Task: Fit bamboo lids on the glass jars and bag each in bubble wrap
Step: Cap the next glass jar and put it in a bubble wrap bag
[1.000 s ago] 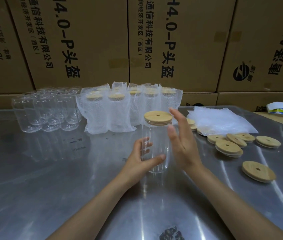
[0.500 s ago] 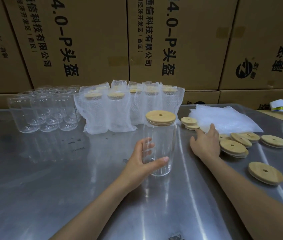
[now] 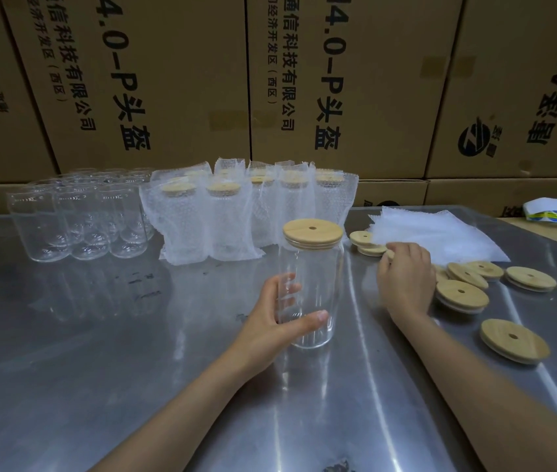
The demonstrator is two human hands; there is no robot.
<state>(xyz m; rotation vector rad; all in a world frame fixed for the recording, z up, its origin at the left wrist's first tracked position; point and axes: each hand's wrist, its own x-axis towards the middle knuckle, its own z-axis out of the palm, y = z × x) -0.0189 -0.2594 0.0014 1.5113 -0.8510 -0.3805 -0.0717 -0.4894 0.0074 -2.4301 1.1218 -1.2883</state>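
The right hand (image 3: pixel 406 277) has left the lidded jar (image 3: pixel 311 287) and is now reaching out to its own far side, where it is arriving at the near edge of the stack of bubble-wrap bags (image 3: pixel 440 236); a second ago it was hovering flat beside the bamboo lid (image 3: pixel 312 233), so the lid-fitting step looks finished and the bagging step is beginning. The left hand (image 3: pixel 277 321) is still gripping the jar low down, thumb across the near side and fingers curled behind the glass, holding it upright on the steel table (image 3: pixel 100 352) directly in front of the person; the lid is sitting flush on the rim. The right hand's fingers are bent down at the corner of the bags, just past a couple of loose lids (image 3: pixel 365 241); whether they are already pinching a bag, I cannot tell. More loose lids (image 3: pixel 461 296) are lying just right of that wrist; the bagged jars (image 3: pixel 222 216) are standing beyond the left hand, and the bare jars (image 3: pixel 79 219) are waiting further to its left; judging by that, several rounds are remaining.
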